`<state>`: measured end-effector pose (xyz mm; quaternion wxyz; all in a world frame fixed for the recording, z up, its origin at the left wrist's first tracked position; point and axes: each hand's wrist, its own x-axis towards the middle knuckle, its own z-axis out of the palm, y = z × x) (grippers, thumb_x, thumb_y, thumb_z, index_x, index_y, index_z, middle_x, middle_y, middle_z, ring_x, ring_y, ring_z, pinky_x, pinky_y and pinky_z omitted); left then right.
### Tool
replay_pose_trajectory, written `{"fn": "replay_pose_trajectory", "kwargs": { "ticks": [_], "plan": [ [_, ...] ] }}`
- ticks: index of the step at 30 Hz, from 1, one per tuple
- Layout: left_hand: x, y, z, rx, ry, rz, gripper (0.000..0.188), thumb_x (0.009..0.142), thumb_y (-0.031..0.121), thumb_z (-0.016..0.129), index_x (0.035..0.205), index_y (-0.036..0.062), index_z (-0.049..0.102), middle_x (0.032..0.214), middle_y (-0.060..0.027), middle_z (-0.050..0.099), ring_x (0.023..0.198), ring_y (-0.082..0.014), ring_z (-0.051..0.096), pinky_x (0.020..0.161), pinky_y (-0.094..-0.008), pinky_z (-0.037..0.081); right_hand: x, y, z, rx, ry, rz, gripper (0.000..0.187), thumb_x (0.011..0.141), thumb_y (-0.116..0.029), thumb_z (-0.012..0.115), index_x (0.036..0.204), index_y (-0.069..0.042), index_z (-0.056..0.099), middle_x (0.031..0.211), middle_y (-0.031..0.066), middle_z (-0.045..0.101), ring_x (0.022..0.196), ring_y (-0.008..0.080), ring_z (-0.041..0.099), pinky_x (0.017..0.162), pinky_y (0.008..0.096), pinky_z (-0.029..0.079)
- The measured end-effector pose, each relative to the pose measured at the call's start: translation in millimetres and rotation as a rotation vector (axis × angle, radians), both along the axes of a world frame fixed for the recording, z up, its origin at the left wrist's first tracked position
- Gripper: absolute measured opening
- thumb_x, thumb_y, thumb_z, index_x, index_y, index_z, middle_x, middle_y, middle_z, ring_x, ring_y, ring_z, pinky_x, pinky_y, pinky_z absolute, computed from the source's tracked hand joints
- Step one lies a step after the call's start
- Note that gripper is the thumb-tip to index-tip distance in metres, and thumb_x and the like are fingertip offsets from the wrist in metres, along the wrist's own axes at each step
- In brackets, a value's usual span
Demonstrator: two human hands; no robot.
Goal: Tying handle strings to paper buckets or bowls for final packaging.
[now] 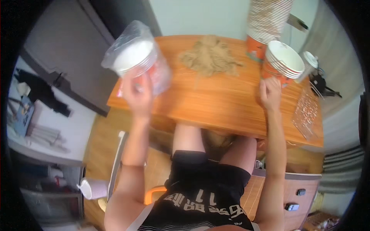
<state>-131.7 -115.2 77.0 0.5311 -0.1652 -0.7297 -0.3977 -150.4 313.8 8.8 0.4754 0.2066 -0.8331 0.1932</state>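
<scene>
Over the table's left end, my left hand (pixel 139 94) grips a short stack of white-rimmed paper buckets (pixel 134 56) inside a clear plastic bag (pixel 135 30). Motion smears this hand somewhat; its thumb and fingers press against the orange-red side. At the right, my right hand (pixel 271 91) is closed against the lower wall of another stack of paper buckets (pixel 284 61), white inside and orange-red outside. That stack leans with its mouths facing up. Part of its base is hidden by my fingers.
A tall column of nested paper buckets (pixel 268 23) rises behind the right stack. A crumpled tan cloth or paper heap (pixel 210 56) lies at the back of the wooden table (pixel 208 100). A clear speckled bag (pixel 307 115) and a white lidded container (pixel 309 61) are at the right edge.
</scene>
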Motion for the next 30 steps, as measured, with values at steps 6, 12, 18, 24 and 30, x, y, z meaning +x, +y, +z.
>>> {"fn": "replay_pose_trajectory", "kwargs": {
  "ticks": [6, 12, 18, 24, 30],
  "plan": [
    [-53.6, -97.2, 138.2, -0.357, -0.182, 0.212, 0.018, 0.094, 0.011, 0.066, 0.11, 0.0045, 0.072, 0.097, -0.0097, 0.075, 0.087, -0.0191, 0.069, 0.083, -0.033, 0.054, -3.0, -20.9, -4.1, -0.062, -0.121, 0.16, 0.022, 0.094, -0.011, 0.063, 0.076, 0.0, 0.059, 0.073, 0.0143, 0.057, 0.072, 0.0317, 0.053, 0.071, 0.0411, 0.04],
    [-116.5, -121.6, 136.8, -1.11, -1.01, -0.371, 0.026, 0.092, 0.013, 0.057, 0.11, 0.002, 0.071, 0.093, -0.0091, 0.072, 0.083, -0.0186, 0.065, 0.079, -0.0346, 0.053, -6.8, -16.4, -9.2, -0.148, -0.223, 0.159, 0.028, 0.099, -0.014, 0.06, 0.075, 0.001, 0.059, 0.071, 0.0147, 0.056, 0.069, 0.0313, 0.051, 0.07, 0.0401, 0.039],
    [-108.2, -109.6, 123.0, -1.078, -1.081, -0.227, 0.028, 0.087, 0.024, 0.063, 0.097, -0.0006, 0.072, 0.085, -0.0145, 0.072, 0.078, -0.025, 0.065, 0.074, -0.04, 0.051, -8.4, -11.7, -13.4, -0.234, -0.291, 0.142, 0.031, 0.101, -0.017, 0.058, 0.076, 0.002, 0.06, 0.07, 0.015, 0.055, 0.067, 0.0311, 0.051, 0.071, 0.0396, 0.039],
    [-88.9, -68.3, 125.5, -1.435, -0.911, 0.125, 0.018, 0.084, 0.015, 0.062, 0.086, -0.0009, 0.071, 0.085, -0.0244, 0.07, 0.076, -0.0402, 0.067, 0.068, -0.046, 0.052, -2.6, -5.3, -13.5, -0.266, -0.31, 0.141, 0.032, 0.101, -0.018, 0.058, 0.076, 0.001, 0.06, 0.07, 0.0152, 0.055, 0.068, 0.0304, 0.052, 0.071, 0.0389, 0.04],
    [-109.2, -123.8, 120.0, -1.345, -0.58, 0.318, 0.021, 0.086, 0.019, 0.064, 0.089, 0.0003, 0.071, 0.087, -0.0252, 0.07, 0.082, -0.0437, 0.068, 0.072, -0.051, 0.053, -4.7, -13.8, -9.1, -0.254, -0.296, 0.161, 0.032, 0.101, -0.018, 0.058, 0.076, 0.001, 0.06, 0.07, 0.0142, 0.056, 0.067, 0.0295, 0.053, 0.072, 0.039, 0.04]
  ]
}}
